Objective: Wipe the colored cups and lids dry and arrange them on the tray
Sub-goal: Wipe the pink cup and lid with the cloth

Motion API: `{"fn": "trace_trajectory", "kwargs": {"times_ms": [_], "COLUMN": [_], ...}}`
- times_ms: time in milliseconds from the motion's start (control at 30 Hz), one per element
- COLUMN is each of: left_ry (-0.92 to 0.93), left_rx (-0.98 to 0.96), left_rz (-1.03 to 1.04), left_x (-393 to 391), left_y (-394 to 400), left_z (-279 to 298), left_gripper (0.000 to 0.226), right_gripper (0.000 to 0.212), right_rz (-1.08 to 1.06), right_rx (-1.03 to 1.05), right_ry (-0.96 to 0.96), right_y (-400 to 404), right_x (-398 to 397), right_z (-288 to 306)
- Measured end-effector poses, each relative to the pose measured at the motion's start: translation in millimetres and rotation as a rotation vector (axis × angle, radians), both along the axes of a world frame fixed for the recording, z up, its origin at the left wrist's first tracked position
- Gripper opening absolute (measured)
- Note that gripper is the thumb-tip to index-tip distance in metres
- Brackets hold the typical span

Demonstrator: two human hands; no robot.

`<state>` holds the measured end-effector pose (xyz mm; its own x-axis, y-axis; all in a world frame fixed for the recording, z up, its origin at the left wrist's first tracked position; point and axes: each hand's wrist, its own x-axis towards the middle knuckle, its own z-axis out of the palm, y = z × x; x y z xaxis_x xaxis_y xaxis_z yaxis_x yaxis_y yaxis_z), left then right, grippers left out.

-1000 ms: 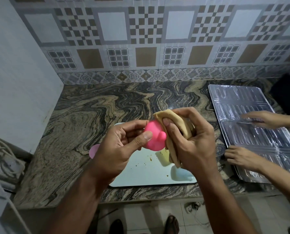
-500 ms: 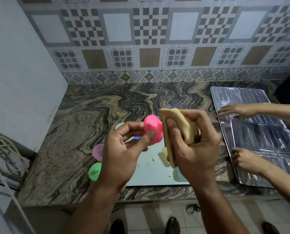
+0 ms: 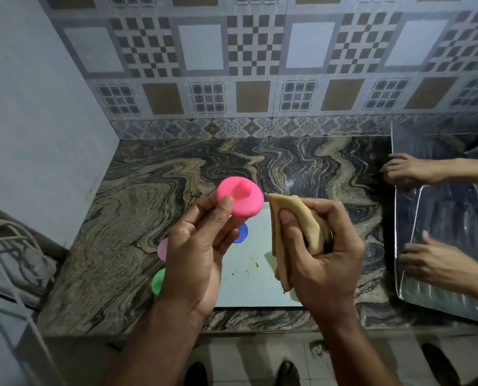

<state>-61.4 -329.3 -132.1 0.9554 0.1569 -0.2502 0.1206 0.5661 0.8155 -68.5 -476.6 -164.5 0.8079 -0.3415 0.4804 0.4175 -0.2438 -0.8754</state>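
Left hand [image 3: 196, 252] pinching pink lid [image 3: 240, 200], now lifted clear of cloth [image 3: 296, 232], right hand [image 3: 320, 254] gripping cloth

Bare tray [image 3: 256, 285] middle; blue piece [image 3: 242, 232] beside.

The tray [image 3: 256, 285] lies on the table [image 3: 154, 190], near its front edge. Two cups [image 3: 162, 248] stand at the tray's nine o'clock; a lid [image 3: 242, 232] lies on the tray. A foil sheet [image 3: 438, 224] lies at three o'clock.

The left hand [image 3: 196, 254] half hides green [image 3: 158, 281] and blue [image 3: 242, 232] pieces.
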Motion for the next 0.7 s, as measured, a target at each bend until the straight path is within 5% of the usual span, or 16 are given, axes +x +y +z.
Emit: {"fn": "trace_trajectory", "kwargs": {"times_ms": [433, 700], "left_ry": [-0.274, -0.226], "left_rx": [0.404, 0.484], "left_rz": [-0.239, -0.372], "left_x": [-4, 4], "left_y": [19, 31], "left_z": [-14, -15], "left_gripper": [0.023, 0.016], "right_gripper": [0.011, 0.013], "right_rz": [0.233, 0.233], "right_rx": [0.049, -0.048], "right_ry": [0.134, 0.110], "right_y": [-11, -33], "right_x": [24, 45], "right_z": [15, 25]}}
